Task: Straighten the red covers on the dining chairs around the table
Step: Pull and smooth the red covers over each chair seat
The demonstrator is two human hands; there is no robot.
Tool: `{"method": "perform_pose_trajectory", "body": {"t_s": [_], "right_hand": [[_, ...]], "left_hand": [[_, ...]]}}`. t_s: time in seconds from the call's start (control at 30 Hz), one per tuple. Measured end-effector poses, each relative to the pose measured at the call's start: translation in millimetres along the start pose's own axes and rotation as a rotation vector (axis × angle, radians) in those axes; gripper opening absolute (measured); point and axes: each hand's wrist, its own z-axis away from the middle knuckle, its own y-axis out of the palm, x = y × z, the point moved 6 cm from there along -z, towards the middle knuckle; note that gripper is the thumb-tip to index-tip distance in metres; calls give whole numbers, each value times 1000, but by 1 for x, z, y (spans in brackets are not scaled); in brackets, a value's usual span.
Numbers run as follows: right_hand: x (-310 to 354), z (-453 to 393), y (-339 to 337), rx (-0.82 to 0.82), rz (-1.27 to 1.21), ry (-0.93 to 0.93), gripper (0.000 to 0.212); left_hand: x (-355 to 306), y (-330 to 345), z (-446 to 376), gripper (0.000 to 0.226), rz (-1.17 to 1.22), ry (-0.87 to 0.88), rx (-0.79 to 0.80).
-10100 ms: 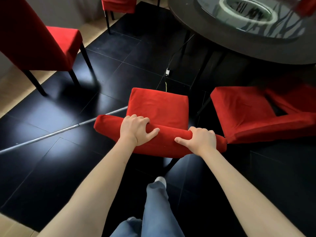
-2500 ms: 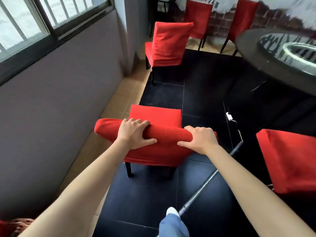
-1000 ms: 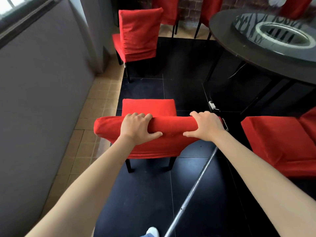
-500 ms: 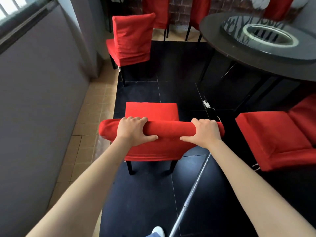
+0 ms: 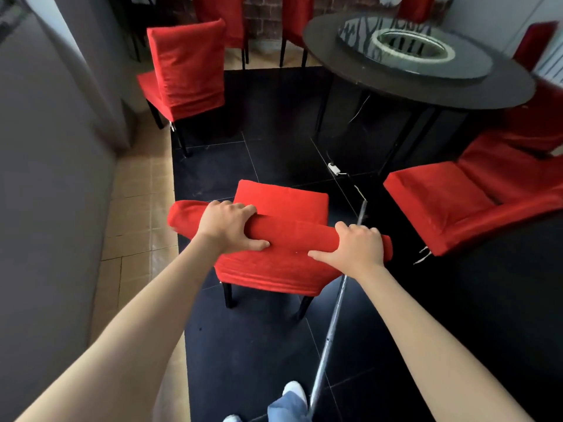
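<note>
With the left hand (image 5: 227, 228) and right hand (image 5: 358, 248) each in a clenched grip on the red-covered top rail (image 5: 292, 236) of the chair (image 5: 280, 205) at centre, tug evenly toward 6 o'clock, so the cover (image 5: 268, 269) settles square, its hem level.

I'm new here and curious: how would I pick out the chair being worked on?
Start at the round dark table. The chair stands on the black floor nearest the camera. Unlike its neighbours, both hands, left and right, grip its backrest top.

Table (image 5: 426, 83) right — chair (image 5: 283, 202) left.
</note>
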Motion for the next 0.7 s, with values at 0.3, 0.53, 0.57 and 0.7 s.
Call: {"method": "perform_pose_trajectory", "body": {"t_s": [0.3,0.53,0.57,0.7], "right_hand": [[-9,1,2,-34,16,44,90],[-13,-12,4,-24,26,79,94],[-14,-14,4,-25,26,84,94],[-12,-23,5,-12,40,90,93]], "left_hand": [[-6,1,-12,84,-1,87,-66],[-4,4,-30,86,1,110,-76],[-4,4,-33,86,-3,115,-75],[2,8,-44,86,-3,122,-77]]}}
